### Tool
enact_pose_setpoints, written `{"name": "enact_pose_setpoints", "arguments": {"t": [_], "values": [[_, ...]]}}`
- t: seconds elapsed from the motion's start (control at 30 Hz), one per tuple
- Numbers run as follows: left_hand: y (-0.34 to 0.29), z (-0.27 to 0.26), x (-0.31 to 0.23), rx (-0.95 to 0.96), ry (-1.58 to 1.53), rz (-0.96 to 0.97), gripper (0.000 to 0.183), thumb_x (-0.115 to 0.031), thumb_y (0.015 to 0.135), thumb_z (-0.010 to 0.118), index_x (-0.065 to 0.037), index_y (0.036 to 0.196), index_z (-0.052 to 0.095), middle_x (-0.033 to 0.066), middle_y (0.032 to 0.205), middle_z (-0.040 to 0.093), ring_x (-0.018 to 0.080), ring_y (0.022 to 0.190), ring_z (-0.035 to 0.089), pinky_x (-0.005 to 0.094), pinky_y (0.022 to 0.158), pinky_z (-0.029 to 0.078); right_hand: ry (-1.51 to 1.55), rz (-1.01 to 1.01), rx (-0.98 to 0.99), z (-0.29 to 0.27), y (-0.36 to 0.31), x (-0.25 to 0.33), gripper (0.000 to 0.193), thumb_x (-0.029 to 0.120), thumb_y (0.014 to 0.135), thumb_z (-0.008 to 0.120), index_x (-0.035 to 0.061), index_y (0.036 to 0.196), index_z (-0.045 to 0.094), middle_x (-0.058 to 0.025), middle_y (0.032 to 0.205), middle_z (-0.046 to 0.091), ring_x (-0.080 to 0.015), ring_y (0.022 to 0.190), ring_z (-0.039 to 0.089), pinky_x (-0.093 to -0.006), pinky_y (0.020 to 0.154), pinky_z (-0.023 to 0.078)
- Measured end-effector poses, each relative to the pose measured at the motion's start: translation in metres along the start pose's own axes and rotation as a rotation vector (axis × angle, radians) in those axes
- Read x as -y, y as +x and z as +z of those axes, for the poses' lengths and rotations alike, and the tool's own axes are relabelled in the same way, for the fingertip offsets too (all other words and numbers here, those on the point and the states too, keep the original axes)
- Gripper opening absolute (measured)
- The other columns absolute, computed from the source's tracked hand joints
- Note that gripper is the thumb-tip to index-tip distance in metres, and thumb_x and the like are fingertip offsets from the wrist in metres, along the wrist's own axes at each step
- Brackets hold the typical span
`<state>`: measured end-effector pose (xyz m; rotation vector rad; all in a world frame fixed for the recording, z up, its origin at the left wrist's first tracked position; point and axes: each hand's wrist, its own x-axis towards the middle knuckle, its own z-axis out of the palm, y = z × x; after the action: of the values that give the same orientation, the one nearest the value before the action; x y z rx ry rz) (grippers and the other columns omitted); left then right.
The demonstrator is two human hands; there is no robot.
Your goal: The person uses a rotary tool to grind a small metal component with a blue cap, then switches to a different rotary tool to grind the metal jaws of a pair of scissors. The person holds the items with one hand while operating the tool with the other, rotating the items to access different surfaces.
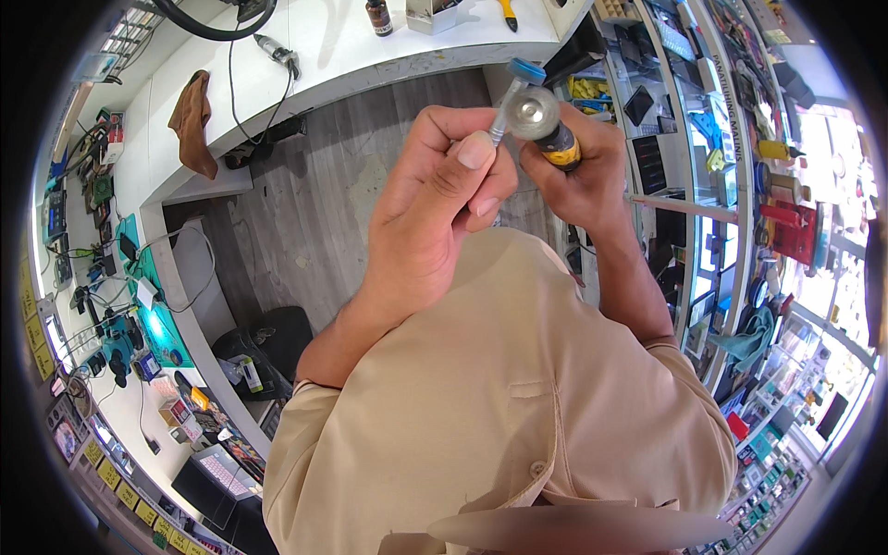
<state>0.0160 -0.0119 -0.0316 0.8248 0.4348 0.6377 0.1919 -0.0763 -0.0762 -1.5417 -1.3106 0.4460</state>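
My left hand (439, 190) pinches a thin silver metal stem (500, 123) between thumb and fingers. At the stem's upper end is a round blue piece (527, 70). Just to the right, my right hand (592, 166) closes around a black and yellow cylinder (561, 150). Its top is a round, shiny silver disc (534, 112), held close beside the stem; I cannot tell whether they touch. Whether the cylinder is a small bottle or a tool does not show. Both hands are raised in front of my beige shirt, above the floor.
A white workbench (324, 55) curves across the far side. It carries a brown bottle (378, 17), a yellow-handled brush (509, 14) and a corded tool (275, 50); a brown cloth (191, 125) hangs over its edge. Glass shelving (689, 185) stands right, a cluttered bench with a teal mat (166, 328) left.
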Motion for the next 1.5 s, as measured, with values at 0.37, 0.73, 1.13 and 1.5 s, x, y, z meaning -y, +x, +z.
{"name": "enact_pose_setpoints", "arguments": {"t": [0.37, 0.73, 1.13, 1.5], "values": [[-0.0019, -0.0021, -0.0009, 0.005, -0.005, 0.030, 0.032, -0.025, 0.109, 0.046, -0.001, 0.129, 0.054, -0.0015, 0.077, 0.041, 0.0059, 0.065, 0.029, 0.0222, 0.058, 0.024, -0.003, 0.015, 0.007, -0.0019, -0.0006, 0.0018, 0.011, 0.002, 0.076, 0.073, 0.0017, 0.080, 0.063, -0.0067, 0.069, 0.057, -0.0161, 0.059, 0.052, -0.0297, 0.056, 0.044], [-0.0024, -0.0029, 0.0006, 0.006, -0.006, 0.037, 0.031, -0.025, 0.109, 0.047, -0.002, 0.129, 0.054, -0.0014, 0.077, 0.041, 0.0057, 0.065, 0.030, 0.0220, 0.058, 0.024, -0.004, -0.008, 0.011, -0.0008, 0.0002, 0.0017, 0.012, 0.002, 0.076, 0.073, 0.0018, 0.081, 0.063, -0.0068, 0.070, 0.058, -0.0159, 0.059, 0.052, -0.0297, 0.056, 0.044], [-0.0025, -0.0090, 0.0000, 0.050, -0.015, 0.023, 0.027, -0.030, 0.109, 0.050, -0.007, 0.125, 0.051, -0.0016, 0.079, 0.048, 0.0049, 0.069, 0.033, 0.0219, 0.061, 0.028, -0.010, -0.004, 0.010, -0.0003, 0.0003, 0.0008, 0.012, 0.002, 0.076, 0.073, 0.0022, 0.081, 0.063, -0.0075, 0.068, 0.057, -0.0165, 0.058, 0.051, -0.0301, 0.056, 0.044], [-0.0031, -0.0098, 0.0009, 0.060, -0.015, 0.029, 0.028, -0.030, 0.110, 0.049, -0.007, 0.125, 0.051, -0.0012, 0.079, 0.049, 0.0048, 0.067, 0.034, 0.0214, 0.060, 0.027, -0.010, 0.004, 0.009, -0.0010, -0.0019, 0.0017, 0.011, 0.003, 0.079, 0.074, 0.0031, 0.081, 0.063, -0.0053, 0.067, 0.057, -0.0146, 0.057, 0.051, -0.0295, 0.055, 0.043]]}}
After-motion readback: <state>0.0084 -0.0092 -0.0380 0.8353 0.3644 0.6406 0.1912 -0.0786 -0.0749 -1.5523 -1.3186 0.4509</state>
